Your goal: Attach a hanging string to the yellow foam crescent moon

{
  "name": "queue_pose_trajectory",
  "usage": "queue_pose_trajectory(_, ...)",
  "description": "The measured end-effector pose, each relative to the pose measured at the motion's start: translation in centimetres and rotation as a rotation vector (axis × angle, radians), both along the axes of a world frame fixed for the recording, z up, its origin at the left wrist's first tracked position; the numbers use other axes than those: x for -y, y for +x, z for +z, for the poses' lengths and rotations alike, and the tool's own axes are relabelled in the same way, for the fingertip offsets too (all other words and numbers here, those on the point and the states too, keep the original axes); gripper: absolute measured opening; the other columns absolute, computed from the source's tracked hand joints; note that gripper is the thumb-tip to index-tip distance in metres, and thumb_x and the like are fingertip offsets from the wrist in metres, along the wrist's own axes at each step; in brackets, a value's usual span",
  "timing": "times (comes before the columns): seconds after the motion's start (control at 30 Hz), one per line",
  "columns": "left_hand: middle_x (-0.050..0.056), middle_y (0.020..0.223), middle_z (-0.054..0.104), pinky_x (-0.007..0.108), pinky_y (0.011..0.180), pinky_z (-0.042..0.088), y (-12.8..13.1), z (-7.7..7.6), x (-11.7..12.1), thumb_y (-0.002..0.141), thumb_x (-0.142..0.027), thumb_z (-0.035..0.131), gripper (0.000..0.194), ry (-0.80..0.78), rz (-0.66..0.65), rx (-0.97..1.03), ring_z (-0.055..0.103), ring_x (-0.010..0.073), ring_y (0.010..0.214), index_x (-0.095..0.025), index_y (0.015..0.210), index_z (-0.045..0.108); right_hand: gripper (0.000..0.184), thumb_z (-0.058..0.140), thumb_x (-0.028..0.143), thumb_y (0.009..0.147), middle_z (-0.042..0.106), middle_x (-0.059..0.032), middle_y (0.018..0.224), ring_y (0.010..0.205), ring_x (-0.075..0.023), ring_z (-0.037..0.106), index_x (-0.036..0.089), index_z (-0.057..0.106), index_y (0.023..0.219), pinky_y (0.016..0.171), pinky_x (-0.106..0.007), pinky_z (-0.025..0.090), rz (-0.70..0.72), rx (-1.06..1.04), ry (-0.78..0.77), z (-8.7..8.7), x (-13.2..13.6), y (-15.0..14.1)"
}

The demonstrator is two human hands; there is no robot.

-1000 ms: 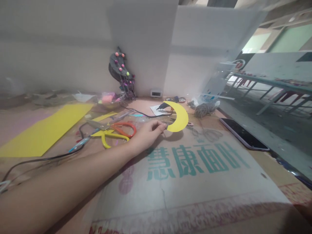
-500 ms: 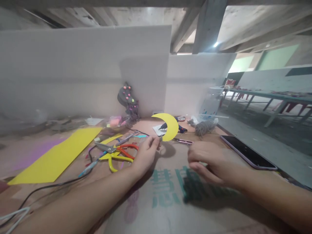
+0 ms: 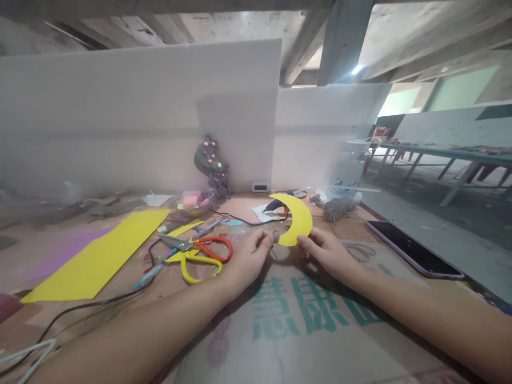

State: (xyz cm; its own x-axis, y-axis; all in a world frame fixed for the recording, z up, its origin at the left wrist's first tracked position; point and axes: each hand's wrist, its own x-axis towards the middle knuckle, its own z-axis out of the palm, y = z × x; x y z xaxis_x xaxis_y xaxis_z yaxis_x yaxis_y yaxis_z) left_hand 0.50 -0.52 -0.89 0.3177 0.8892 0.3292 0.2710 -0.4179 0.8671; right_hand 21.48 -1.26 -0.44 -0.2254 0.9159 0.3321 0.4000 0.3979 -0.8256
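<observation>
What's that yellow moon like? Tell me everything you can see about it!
The yellow moon is a flat, thin crescent with smooth edges, maybe card or foam. It is held up off the table, tips pointing left, bulge to the right. The right hand pinches its lower edge; the left hand holds a small grey bit at its lower tip.

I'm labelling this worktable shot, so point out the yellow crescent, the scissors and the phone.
Yellow crescent (image 3: 303, 217): head view, middle of its curved face.
Scissors (image 3: 183, 245): head view, metal near the pivot.
Phone (image 3: 414, 249): head view, middle of its dark screen.
</observation>
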Motion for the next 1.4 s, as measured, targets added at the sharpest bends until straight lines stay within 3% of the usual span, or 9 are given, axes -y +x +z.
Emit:
queue_pose_trajectory(0.23, 0.001, 0.081, 0.059, 0.025, 0.072, 0.040, 0.05, 0.65, 0.32, 0.096, -0.038, 0.043, 0.028, -0.006, -0.015, -0.045, 0.054, 0.0165, 0.081, -0.017, 0.083, 0.056, 0.042, 0.055, 0.056, 0.083, 0.056, -0.0007, 0.059, 0.054, -0.0133, 0.052, 0.018, 0.054, 0.067, 0.051, -0.024, 0.041, 0.009, 0.069, -0.020, 0.15, 0.05, 0.06)
queue_pose_trajectory(0.63, 0.003, 0.088, 0.066, 0.026, 0.076, 0.043, 0.12, 0.13, 0.15, 0.094, -0.039, 0.048, 0.028, -0.011, -0.031, -0.067, 0.059, 0.0181, 0.085, -0.016, 0.091, 0.063, 0.041, 0.054, 0.055, 0.083, 0.057, -0.0020, 0.058, 0.052, -0.0131, 0.051, 0.016, 0.057, 0.068, 0.049, -0.024, 0.038, 0.018, 0.055, -0.066, 0.08, -0.09, 0.13)
queue_pose_trajectory(0.93, 0.003, 0.088, 0.067, 0.026, 0.075, 0.044, 0.08, 0.28, -0.02, 0.091, -0.040, 0.053, 0.026, -0.050, 0.005, 0.004, 0.060, 0.0182, 0.084, -0.016, 0.090, 0.063, 0.029, 0.054, 0.042, 0.083, 0.062, -0.0030, 0.059, 0.056, -0.0163, 0.057, 0.019, 0.058, 0.066, 0.053, -0.026, 0.044, -0.072, 0.182, 0.135, 0.56, 0.61, -0.18)
queue_pose_trajectory(1.2, 0.003, 0.087, 0.067, 0.027, 0.076, 0.045, 0.32, 0.40, -0.03, 0.089, -0.040, 0.053, 0.025, -0.075, 0.009, 0.018, 0.061, 0.0187, 0.084, -0.016, 0.090, 0.062, 0.031, 0.053, 0.042, 0.084, 0.065, -0.0044, 0.062, 0.060, -0.0197, 0.061, 0.018, 0.062, 0.068, 0.061, -0.030, 0.049, -0.078, 0.202, 0.195, 0.47, 0.59, -0.06)
queue_pose_trajectory(1.4, 0.004, 0.089, 0.066, 0.027, 0.075, 0.044, 0.24, 0.35, -0.16, 0.089, -0.038, 0.053, 0.024, -0.075, 0.008, 0.023, 0.060, 0.0184, 0.084, -0.016, 0.091, 0.062, 0.028, 0.056, 0.040, 0.083, 0.075, -0.0094, 0.090, 0.085, -0.0256, 0.069, 0.017, 0.070, 0.087, 0.078, -0.036, 0.053, -0.047, 0.177, 0.232, 0.27, 0.44, 0.01)
